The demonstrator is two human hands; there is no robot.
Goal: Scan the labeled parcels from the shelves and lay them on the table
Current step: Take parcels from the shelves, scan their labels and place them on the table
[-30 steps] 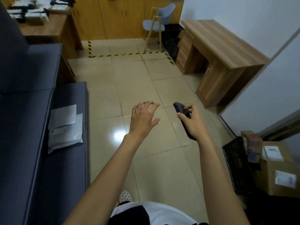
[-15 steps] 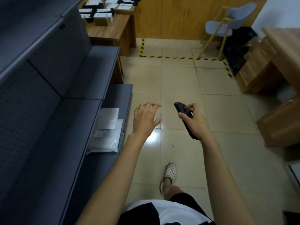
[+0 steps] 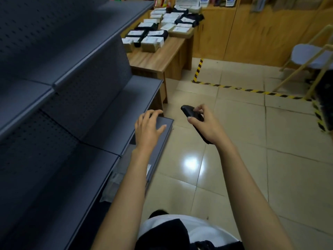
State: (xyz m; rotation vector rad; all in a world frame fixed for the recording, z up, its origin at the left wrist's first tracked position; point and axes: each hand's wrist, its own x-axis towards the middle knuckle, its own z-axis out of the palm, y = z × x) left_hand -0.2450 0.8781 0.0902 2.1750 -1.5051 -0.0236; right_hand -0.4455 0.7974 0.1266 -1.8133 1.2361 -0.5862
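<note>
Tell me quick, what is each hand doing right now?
Left hand: open, fingers spread, holding nothing.
Right hand: closed, fingers curled round the black scanner.

We saw the black handheld scanner [image 3: 191,114] just right of the frame's centre, gripped in the right hand [image 3: 207,125], its head pointing up and to the left. The grey perforated-back shelves [image 3: 72,87] filled the left side in stepped tiers. On the lowest tier, at lower centre-left, a pale flat parcel [image 3: 114,180] lay partly hidden behind the left forearm [image 3: 129,181]. At top centre the wooden table [image 3: 162,55] carried many labelled parcels [image 3: 152,41], tan boxes and dark bags with white labels, lying close together in rows.
</note>
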